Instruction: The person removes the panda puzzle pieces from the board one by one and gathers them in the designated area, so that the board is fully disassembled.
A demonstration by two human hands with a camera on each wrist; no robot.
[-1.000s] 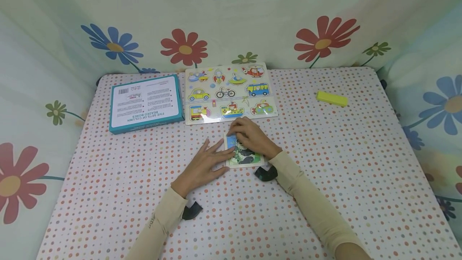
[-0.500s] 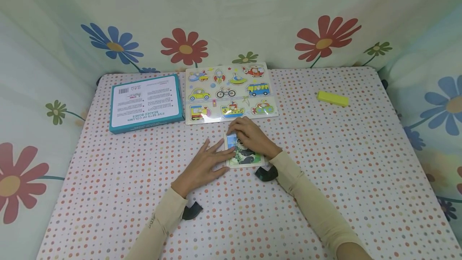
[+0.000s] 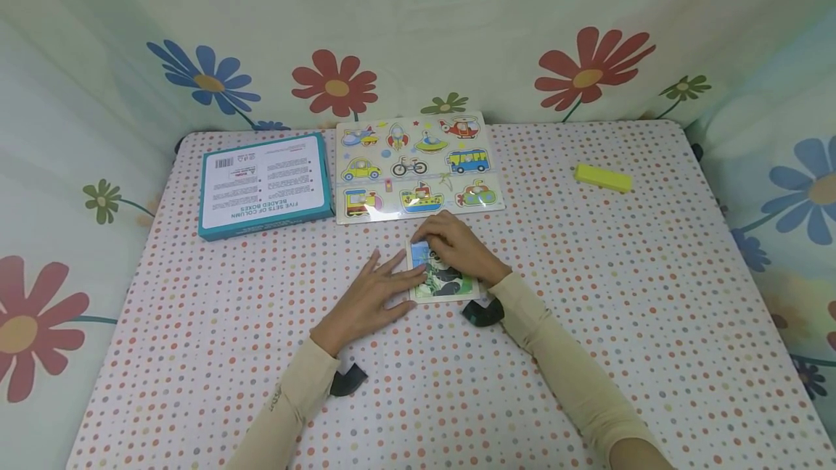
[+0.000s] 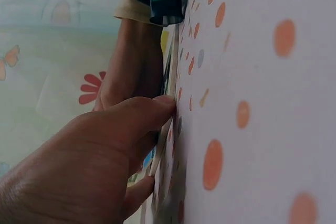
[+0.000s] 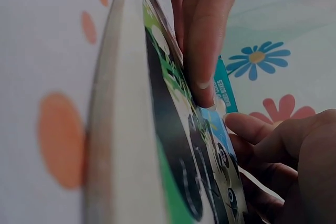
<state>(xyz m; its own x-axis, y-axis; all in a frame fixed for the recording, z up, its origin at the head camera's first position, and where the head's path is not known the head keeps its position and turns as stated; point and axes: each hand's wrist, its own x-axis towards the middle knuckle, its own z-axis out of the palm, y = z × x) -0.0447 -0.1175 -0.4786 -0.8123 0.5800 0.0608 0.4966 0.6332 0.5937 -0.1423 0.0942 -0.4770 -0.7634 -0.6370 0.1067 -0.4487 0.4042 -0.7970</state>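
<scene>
A small square panda jigsaw puzzle [image 3: 447, 285] with a pale frame lies at the middle of the table. My left hand [image 3: 370, 301] rests at its left edge with fingers spread, some tips over the picture. In the left wrist view, the thumb [image 4: 149, 109] lies along the frame's edge. My right hand [image 3: 457, 245] covers the puzzle's upper right, fingers curled, tips close together near the top left corner. The right wrist view shows those fingertips [image 5: 244, 124] pinching at the blue part above the panda's face; much of the piece is hidden.
Behind the puzzle lies a vehicle peg puzzle board [image 3: 418, 169] in shiny wrap. A teal box [image 3: 264, 187] lies beside it on the left, and a yellow block [image 3: 603, 178] at the back right. The dotted cloth [image 3: 418, 397] covers the table; flowered curtains surround it.
Both hands and the puzzle stay in nearly the same place. The right fingers shift only very slightly at the puzzle's top left corner.
</scene>
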